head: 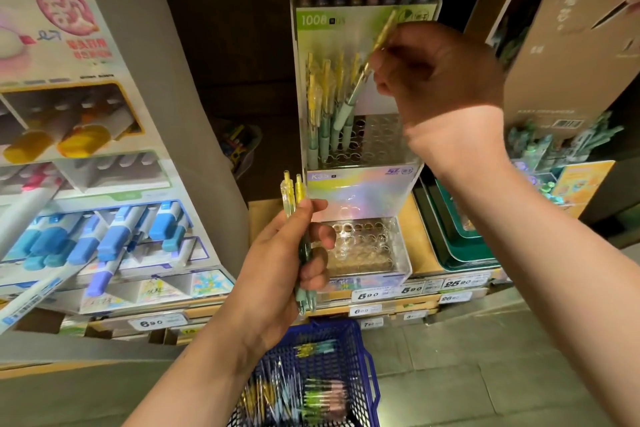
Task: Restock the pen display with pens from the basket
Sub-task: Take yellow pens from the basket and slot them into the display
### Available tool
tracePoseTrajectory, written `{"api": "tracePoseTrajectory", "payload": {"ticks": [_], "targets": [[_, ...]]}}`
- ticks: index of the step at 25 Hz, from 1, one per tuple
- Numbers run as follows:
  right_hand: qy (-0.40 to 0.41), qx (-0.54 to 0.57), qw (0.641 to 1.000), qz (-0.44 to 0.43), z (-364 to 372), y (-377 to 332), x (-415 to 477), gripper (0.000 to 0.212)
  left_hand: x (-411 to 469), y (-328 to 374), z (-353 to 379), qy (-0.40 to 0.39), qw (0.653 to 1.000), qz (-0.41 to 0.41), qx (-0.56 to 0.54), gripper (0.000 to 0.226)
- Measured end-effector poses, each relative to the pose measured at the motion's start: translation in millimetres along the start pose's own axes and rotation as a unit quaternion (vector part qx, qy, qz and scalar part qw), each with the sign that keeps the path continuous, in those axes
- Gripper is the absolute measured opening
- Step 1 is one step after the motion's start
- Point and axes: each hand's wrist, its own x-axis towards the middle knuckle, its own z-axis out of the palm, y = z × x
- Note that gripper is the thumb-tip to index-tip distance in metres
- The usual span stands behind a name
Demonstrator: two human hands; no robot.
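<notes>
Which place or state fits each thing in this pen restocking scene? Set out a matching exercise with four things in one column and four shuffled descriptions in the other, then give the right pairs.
Things:
1. right hand
2. left hand
3. blue basket
4. lower clear tier

Descriptions:
A. on the floor, with wrapped pens inside
B. holes showing, no pens standing in them
C. holding one pen tilted over the upper tier
D. gripping a small bunch of pens upright

Pairs: 1-C, 2-D, 3-A, 4-B
</notes>
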Motion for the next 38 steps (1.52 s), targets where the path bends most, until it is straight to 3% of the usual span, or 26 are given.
{"api": "tracePoseTrajectory", "payload": {"ticks": [4,10,16,19,21,23,28,30,34,38], "targets": [[-0.011,-0.078,0.995,-0.055,7,2,3,0.015,0,2,-1,-0.021,1.000,0.001,-0.021,0.011],[-0.093,-0.201,0.974,-0.052,20,8,0,0.020,-4,0,1,-0.036,0.998,0.038,-0.041,0.017],[-0.114,-0.249,0.962,-0.012,20,12,-10,0.022,-3,2,3,-0.047,0.996,0.072,-0.013,0.022],[-0.175,-0.195,0.962,0.082,17,15,-40,0.029,-2,5,5,-0.049,0.995,0.089,-0.003,0.029],[-0.270,-0.056,0.949,0.154,16,12,-60,0.029,0,6,6,-0.053,0.994,0.097,0.013,0.030],[-0.302,0.031,0.939,0.161,16,13,-68,0.019,1,6,6,-0.050,0.993,0.099,0.033,0.035],[-0.231,0.143,0.933,0.235,12,12,-61,0.005,0,2,10,-0.035,0.994,0.095,0.029,0.039],[-0.139,0.182,0.947,0.224,3,10,-43,0.019,0,3,11,-0.033,0.995,0.087,0.019,0.040],[-0.004,0.126,0.988,0.094,-19,8,-1,0.018,-2,6,12,-0.029,0.996,0.076,0.025,0.041],[-0.002,0.016,1.000,0.011,-9,17,10,0.008,0,8,11,-0.033,0.999,0.030,-0.028,0.041]]}}
